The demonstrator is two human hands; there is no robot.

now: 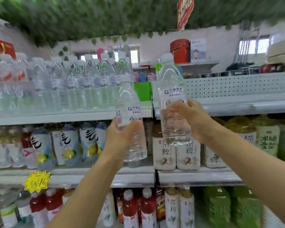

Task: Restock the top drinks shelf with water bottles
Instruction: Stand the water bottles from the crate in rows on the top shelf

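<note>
Head cam, single view, faces fwd, close to drinks shelves (69,116)

Bright daylight, blurred edges, wide-angle distortion

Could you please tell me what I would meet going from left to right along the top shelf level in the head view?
Red box → shelved water bottles → bottle in the left hand → green box → bottle in the right hand → perforated shelf panel.

Tea bottles (164,150) labelled 茶粹; green-tea bottle (267,140) 冰糖雪梨; water-bottle labels too blurred.
</note>
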